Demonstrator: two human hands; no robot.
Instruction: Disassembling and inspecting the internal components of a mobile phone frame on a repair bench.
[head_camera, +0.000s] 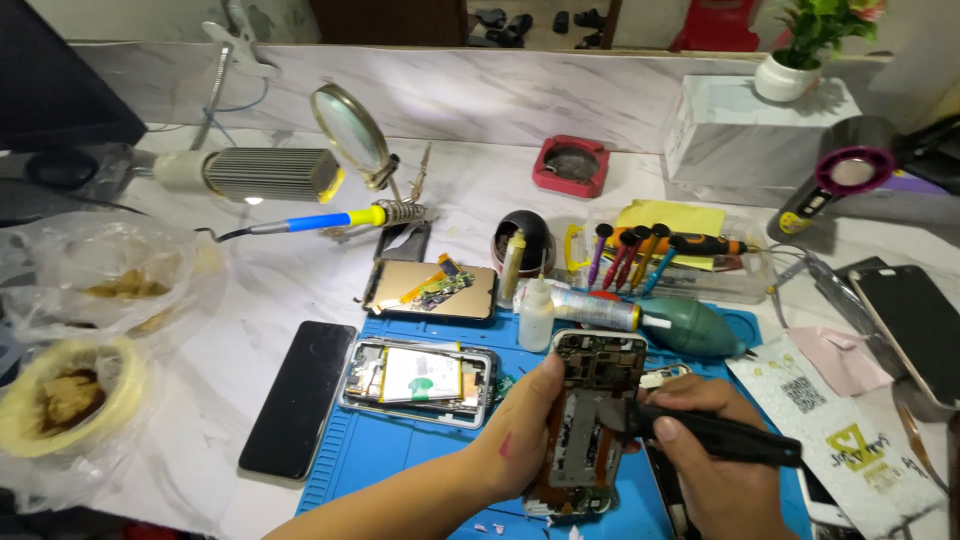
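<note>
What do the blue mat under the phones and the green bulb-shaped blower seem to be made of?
The blue mat looks like soft silicone or rubber: matte, with moulded ridges and shallow trays. The green blower seems to be squeezable rubber, with a dull sheen and a pale, probably plastic nozzle. Neither can be confirmed by sight alone.

Soldering iron (318, 221), magnifying glass (349, 129), green dust blower (692, 331), red ashtray (570, 165).

My left hand (525, 425) gripped the opened phone frame (585, 420) at lower centre, while my right hand (705, 450) pressed a black screwdriver (720, 437) against it, over the blue mat (400, 450).
</note>
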